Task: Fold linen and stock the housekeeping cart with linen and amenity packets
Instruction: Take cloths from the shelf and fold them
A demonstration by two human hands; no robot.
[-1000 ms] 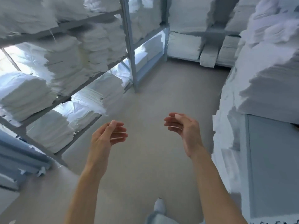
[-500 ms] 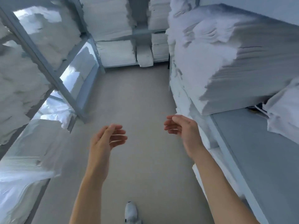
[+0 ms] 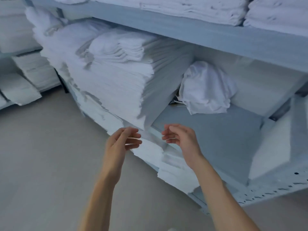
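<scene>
Two bare forearms reach forward over the pale beige floor [image 3: 41, 155]. The left hand [image 3: 122, 142] and the right hand [image 3: 180, 139] hover side by side, palms turned toward each other, fingers loosely curled and parted, neither holding anything. Just beyond them runs the front edge of a pale blue-grey metal shelf [image 3: 216, 130], its near part bare. On it to the left sits a tall stack of folded white linen [image 3: 116, 84], with a smaller folded pile on top. To the right of the stack lies a crumpled white cloth bundle [image 3: 206, 89]. Above, an upper shelf [image 3: 200, 32] carries more folded white linen [image 3: 183, 7].
</scene>
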